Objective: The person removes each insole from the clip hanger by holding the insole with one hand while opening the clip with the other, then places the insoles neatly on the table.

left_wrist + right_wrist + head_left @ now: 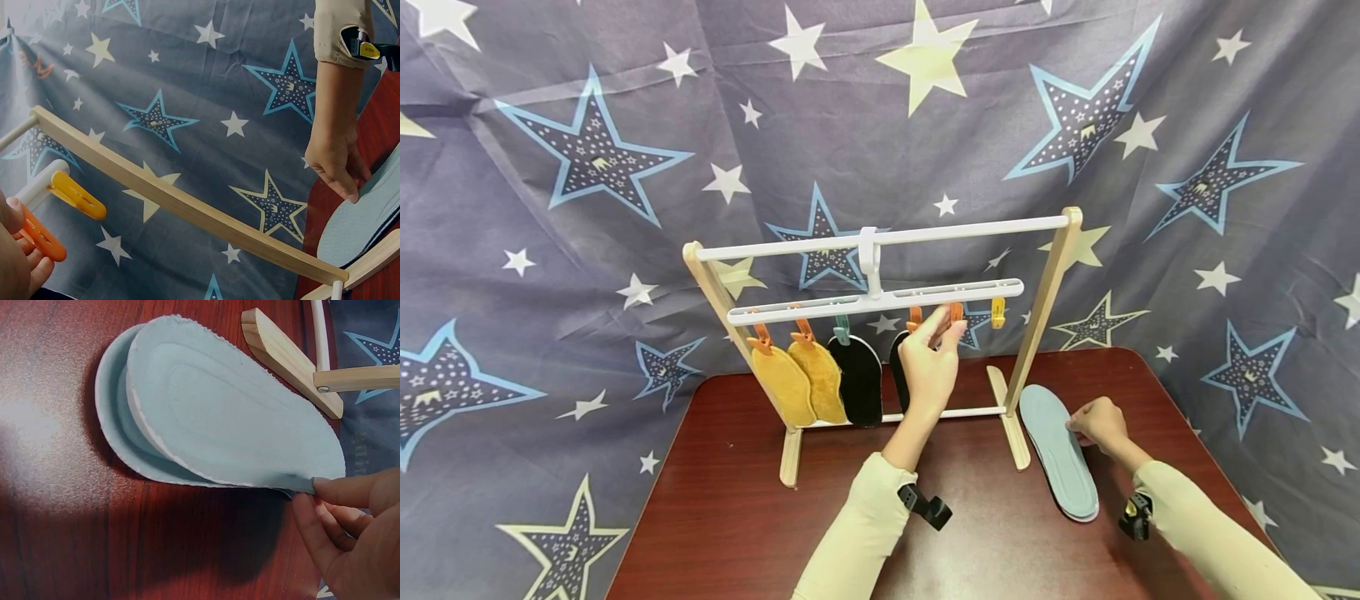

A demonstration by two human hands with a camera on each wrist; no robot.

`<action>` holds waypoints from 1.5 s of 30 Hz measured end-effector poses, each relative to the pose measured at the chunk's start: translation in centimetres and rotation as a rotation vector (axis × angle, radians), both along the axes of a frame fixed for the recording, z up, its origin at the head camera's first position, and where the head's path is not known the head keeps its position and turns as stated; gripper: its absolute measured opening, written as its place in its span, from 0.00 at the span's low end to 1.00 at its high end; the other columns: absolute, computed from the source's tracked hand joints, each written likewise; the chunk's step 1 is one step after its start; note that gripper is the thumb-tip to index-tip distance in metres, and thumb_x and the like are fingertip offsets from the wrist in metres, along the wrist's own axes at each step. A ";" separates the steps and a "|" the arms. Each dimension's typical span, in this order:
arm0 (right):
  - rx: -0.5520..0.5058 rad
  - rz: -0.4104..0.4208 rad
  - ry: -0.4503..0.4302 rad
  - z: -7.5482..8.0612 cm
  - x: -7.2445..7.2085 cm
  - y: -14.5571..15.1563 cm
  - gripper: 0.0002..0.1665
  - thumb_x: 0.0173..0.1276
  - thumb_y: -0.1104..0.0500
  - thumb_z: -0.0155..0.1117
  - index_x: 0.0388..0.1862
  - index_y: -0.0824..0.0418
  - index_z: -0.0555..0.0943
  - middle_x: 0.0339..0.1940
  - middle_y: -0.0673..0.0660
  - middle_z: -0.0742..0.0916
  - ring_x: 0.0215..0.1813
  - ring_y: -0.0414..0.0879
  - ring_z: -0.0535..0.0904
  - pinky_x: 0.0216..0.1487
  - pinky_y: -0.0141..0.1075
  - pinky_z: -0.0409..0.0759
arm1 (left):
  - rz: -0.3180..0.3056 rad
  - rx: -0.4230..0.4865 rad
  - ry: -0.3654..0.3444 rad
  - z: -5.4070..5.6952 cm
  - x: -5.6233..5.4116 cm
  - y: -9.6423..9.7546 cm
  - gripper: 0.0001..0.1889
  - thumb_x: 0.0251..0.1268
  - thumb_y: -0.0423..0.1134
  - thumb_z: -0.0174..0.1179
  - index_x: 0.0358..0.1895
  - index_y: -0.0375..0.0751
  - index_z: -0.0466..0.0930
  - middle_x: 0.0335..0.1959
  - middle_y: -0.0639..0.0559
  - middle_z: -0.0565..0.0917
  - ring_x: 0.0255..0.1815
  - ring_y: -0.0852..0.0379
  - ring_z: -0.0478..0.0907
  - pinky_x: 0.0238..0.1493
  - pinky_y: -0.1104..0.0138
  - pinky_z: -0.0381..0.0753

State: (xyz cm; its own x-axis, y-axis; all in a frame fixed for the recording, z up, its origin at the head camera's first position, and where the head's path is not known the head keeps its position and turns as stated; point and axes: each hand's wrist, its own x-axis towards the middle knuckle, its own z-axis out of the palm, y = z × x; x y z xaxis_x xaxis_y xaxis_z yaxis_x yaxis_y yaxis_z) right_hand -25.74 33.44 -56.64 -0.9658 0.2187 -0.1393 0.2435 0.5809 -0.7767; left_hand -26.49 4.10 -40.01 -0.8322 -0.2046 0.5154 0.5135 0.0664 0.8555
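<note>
My left hand (928, 367) grips an orange clip (44, 234) near the right end of a white hanger bar (820, 308). Beside that clip hangs a yellow clip (997, 313) with nothing in it. At the lower right, my right hand (1101, 423) pinches the edge of a light blue insole (231, 419) between thumb and fingers. A second light blue insole (111, 419) lies under it on the table, a little offset. Behind my left hand, a black insole (898, 371) hanging from another orange clip is partly hidden.
A wooden rack (1042, 292) carries the hanger. On its left side hang two yellow insoles (782, 387) and another black insole (859, 383) from clips. The rack's right foot (1009, 421) stands close to the light blue insoles. Behind the dark red table (730, 467) is a star-patterned cloth (647, 150).
</note>
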 end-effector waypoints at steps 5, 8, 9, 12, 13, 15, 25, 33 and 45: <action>0.024 -0.003 -0.009 -0.1 0.1 0.0 0.07 0.58 0.70 0.70 0.29 0.77 0.86 0.22 0.62 0.89 0.19 0.47 0.86 0.24 0.41 0.88 | -0.008 -0.006 -0.005 0.0 0.0 -0.1 0.17 0.63 0.32 0.70 0.55 0.33 0.86 0.50 0.38 0.89 0.49 0.47 0.89 0.52 0.64 0.87; 0.039 -0.016 -0.012 -0.1 0.1 0.0 0.07 0.56 0.69 0.71 0.27 0.76 0.87 0.21 0.63 0.89 0.19 0.47 0.85 0.24 0.41 0.88 | -0.009 -0.011 0.002 -0.1 -0.1 0.0 0.17 0.63 0.32 0.70 0.55 0.33 0.86 0.50 0.37 0.89 0.49 0.47 0.89 0.52 0.66 0.87; 0.042 -0.019 -0.013 -0.1 0.1 0.0 0.07 0.56 0.69 0.71 0.27 0.76 0.87 0.21 0.63 0.89 0.19 0.46 0.85 0.23 0.41 0.88 | -0.009 -0.013 0.004 -0.1 -0.1 0.0 0.17 0.63 0.31 0.70 0.55 0.32 0.86 0.50 0.37 0.89 0.49 0.47 0.89 0.52 0.66 0.87; 0.044 -0.032 -0.015 -0.2 0.1 0.0 0.07 0.55 0.69 0.72 0.25 0.75 0.87 0.19 0.62 0.88 0.18 0.46 0.84 0.22 0.40 0.87 | -0.008 -0.015 0.006 -0.1 -0.2 0.0 0.17 0.63 0.32 0.70 0.55 0.33 0.86 0.49 0.37 0.89 0.49 0.47 0.89 0.52 0.67 0.87; 0.045 -0.036 -0.017 -0.3 0.0 0.0 0.07 0.55 0.69 0.72 0.24 0.75 0.87 0.18 0.61 0.88 0.18 0.46 0.84 0.22 0.40 0.87 | -0.007 -0.018 0.007 0.0 -0.1 0.0 0.17 0.63 0.32 0.70 0.55 0.33 0.86 0.49 0.37 0.89 0.49 0.47 0.89 0.52 0.66 0.87; 0.049 -0.041 -0.025 -0.4 0.0 0.1 0.07 0.55 0.69 0.73 0.24 0.74 0.87 0.18 0.61 0.87 0.17 0.46 0.84 0.21 0.40 0.86 | -0.007 -0.017 0.006 0.0 -0.1 0.0 0.17 0.63 0.33 0.70 0.55 0.33 0.86 0.49 0.37 0.89 0.49 0.47 0.89 0.52 0.66 0.87; 0.059 -0.051 -0.050 -0.8 -0.2 0.3 0.07 0.54 0.68 0.74 0.24 0.74 0.86 0.17 0.61 0.87 0.18 0.46 0.84 0.22 0.40 0.87 | 0.006 -0.022 -0.001 0.0 -0.2 0.1 0.17 0.63 0.34 0.70 0.55 0.33 0.86 0.48 0.37 0.89 0.48 0.47 0.90 0.51 0.65 0.88; 0.046 -0.056 -0.064 -0.9 -0.1 0.2 0.07 0.54 0.69 0.73 0.26 0.76 0.87 0.18 0.61 0.88 0.18 0.44 0.84 0.22 0.39 0.87 | -0.004 -0.008 -0.016 0.0 -0.2 0.1 0.17 0.64 0.33 0.70 0.55 0.33 0.86 0.49 0.37 0.89 0.49 0.47 0.89 0.52 0.65 0.87; 0.013 -0.090 -0.080 -1.0 -0.1 0.2 0.07 0.53 0.69 0.72 0.26 0.76 0.86 0.15 0.58 0.86 0.18 0.44 0.84 0.22 0.39 0.87 | -0.014 0.002 -0.010 0.0 0.0 0.1 0.17 0.64 0.32 0.70 0.56 0.33 0.86 0.51 0.38 0.89 0.51 0.47 0.88 0.54 0.65 0.87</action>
State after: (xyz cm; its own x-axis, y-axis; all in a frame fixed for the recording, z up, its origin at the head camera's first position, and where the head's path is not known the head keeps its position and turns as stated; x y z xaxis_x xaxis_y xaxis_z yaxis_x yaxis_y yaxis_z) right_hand -25.79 33.59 -57.66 -0.9282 0.3059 -0.2119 0.3559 0.5636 -0.7454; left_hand -26.53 4.17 -39.99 -0.8403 -0.1934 0.5064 0.5055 0.0578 0.8609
